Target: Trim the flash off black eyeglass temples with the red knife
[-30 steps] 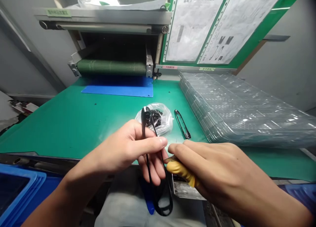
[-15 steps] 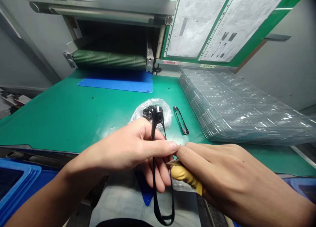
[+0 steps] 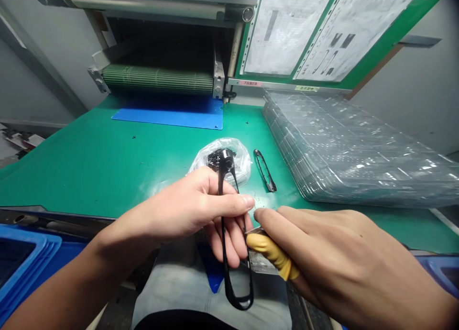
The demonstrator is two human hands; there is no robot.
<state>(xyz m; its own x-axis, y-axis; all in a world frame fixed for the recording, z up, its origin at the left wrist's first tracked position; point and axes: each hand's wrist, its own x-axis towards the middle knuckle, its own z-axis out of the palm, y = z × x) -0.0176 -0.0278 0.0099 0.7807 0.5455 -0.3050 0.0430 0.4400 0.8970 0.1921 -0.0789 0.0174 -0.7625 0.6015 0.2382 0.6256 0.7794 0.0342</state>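
My left hand (image 3: 215, 210) is closed around a long black plastic frame (image 3: 238, 301), thumb across it and fingers behind. The frame is a narrow loop with a round hole at its upper end. My right hand (image 3: 333, 253) is closed, gripping a thin flat blade (image 3: 263, 263) whose edge lies at the frame's right side. A yellow finger cover (image 3: 268, 251) shows on a finger or thumb of that hand. Beyond the hands sits a clear plastic bag (image 3: 240, 158) holding small black pieces. To its right lies a second, smaller black frame (image 3: 265, 172).
A stack of clear plastic trays (image 3: 358, 153) fills the right of the green table (image 3: 89, 177). At the back is a green conveyor belt (image 3: 158, 79) above a blue sheet (image 3: 168, 112). Blue crates (image 3: 46, 244) stand low at left. Tiny black bits lie on the table.
My right thumb and fingers have drawn slightly away from my left thumb, leaving a small gap. The blade stays at the frame's side. The whole view has shifted slightly.
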